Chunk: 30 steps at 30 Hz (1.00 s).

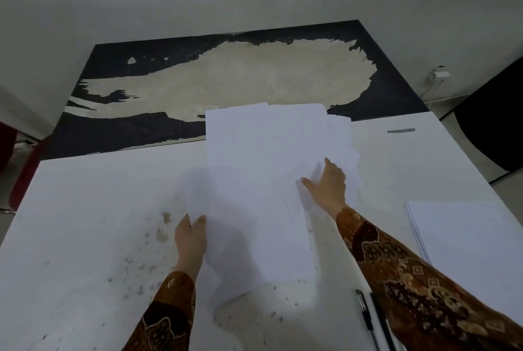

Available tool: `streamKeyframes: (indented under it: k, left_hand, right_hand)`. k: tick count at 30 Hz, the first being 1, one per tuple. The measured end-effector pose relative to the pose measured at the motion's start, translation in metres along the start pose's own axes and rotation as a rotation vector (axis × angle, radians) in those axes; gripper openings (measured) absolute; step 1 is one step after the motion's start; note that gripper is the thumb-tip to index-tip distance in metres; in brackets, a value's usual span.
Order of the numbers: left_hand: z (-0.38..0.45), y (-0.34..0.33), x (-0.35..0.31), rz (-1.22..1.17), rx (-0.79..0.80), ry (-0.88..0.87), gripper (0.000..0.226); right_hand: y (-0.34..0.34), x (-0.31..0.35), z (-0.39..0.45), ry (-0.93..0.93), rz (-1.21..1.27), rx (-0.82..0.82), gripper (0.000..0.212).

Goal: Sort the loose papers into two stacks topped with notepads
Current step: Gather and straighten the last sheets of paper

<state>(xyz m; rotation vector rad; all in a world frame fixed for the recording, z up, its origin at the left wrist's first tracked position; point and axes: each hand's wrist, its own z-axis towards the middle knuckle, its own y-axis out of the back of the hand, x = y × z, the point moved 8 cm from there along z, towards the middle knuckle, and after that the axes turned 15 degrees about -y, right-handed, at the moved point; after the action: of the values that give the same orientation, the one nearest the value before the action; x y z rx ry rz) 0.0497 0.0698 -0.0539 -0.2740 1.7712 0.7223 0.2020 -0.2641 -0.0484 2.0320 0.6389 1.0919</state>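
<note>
The loose papers (266,152) are plain white, matt and smooth. The table (85,223) has a white matt top, speckled with brownish stains. Beyond it, a dark tabletop (119,129) has its coating worn away to a pale, rough patch. Both sleeves (396,265) are brown patterned cloth.

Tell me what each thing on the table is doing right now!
Left hand: pinches the lifted sheet's edge.
Lifted sheet: raised off the table, bowed.
Right hand: fingers straight, pressing flat on the loose papers.
Loose papers: fanned out, untidy, lying flat.
Side stack: flat, squared, untouched.
Two pens: lying side by side near the right sleeve.
White table: stained with spots.
</note>
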Motion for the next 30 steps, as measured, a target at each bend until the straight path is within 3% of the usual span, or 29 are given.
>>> streamKeyframes:
  k: [6,11,17,21,25,30]
  left_hand:
    - [0.014,0.002,0.001,0.030,-0.062,0.025,0.047]
    - [0.018,0.006,-0.001,0.018,-0.080,-0.012,0.031]
    - [0.017,0.006,0.011,-0.001,-0.082,0.015,0.028]
    - [0.015,0.004,0.010,-0.011,-0.073,0.010,0.028]
    - [0.013,0.003,0.005,-0.012,-0.084,-0.007,0.029]
    - [0.015,0.005,0.005,0.000,-0.078,0.000,0.033]
  right_hand:
    - [-0.041,0.042,0.004,-0.123,-0.035,0.038,0.093]
    - [-0.050,0.048,-0.003,-0.086,-0.190,-0.107,0.084]
    - [-0.044,0.050,0.006,-0.104,-0.069,-0.060,0.093]
    - [-0.038,0.051,0.011,-0.066,-0.204,-0.084,0.089]
    - [-0.041,0.057,0.006,0.011,-0.104,-0.090,0.075]
    - [-0.036,0.053,0.006,0.021,0.081,-0.032,0.080]
